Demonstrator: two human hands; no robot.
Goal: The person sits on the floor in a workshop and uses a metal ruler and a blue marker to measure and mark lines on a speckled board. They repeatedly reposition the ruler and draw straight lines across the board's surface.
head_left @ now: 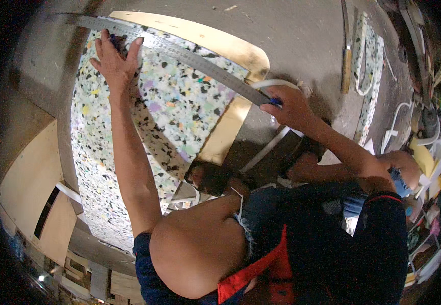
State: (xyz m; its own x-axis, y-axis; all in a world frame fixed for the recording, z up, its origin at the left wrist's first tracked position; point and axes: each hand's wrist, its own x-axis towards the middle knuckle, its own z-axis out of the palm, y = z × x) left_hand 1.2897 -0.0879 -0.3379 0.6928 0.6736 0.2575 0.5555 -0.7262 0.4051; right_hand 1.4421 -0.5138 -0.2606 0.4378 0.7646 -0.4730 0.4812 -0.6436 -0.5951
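A long steel ruler point(192, 59) lies slanting across the far part of a multicoloured speckled foam sheet point(180, 96). My left hand point(114, 63) is at the ruler's left part, fingers and thumb spread, pressing down along its near edge. A small dark-blue spot shows by its fingers; I cannot tell what it is. At the ruler's right end, my right hand point(290, 107) is closed around a small blue object point(275, 101), whose kind is partly hidden by the fingers. Another long speckled foam piece point(98, 178) extends toward me under my left forearm.
A pale board point(230, 43) lies under the foam's far edge. At right are a wooden-handled tool point(345, 71) and a narrow foam strip point(370, 81). Scraps point(436, 162) pile up at the far right. Wooden panels point(30, 168) stand at left. My bare feet and knees are close by.
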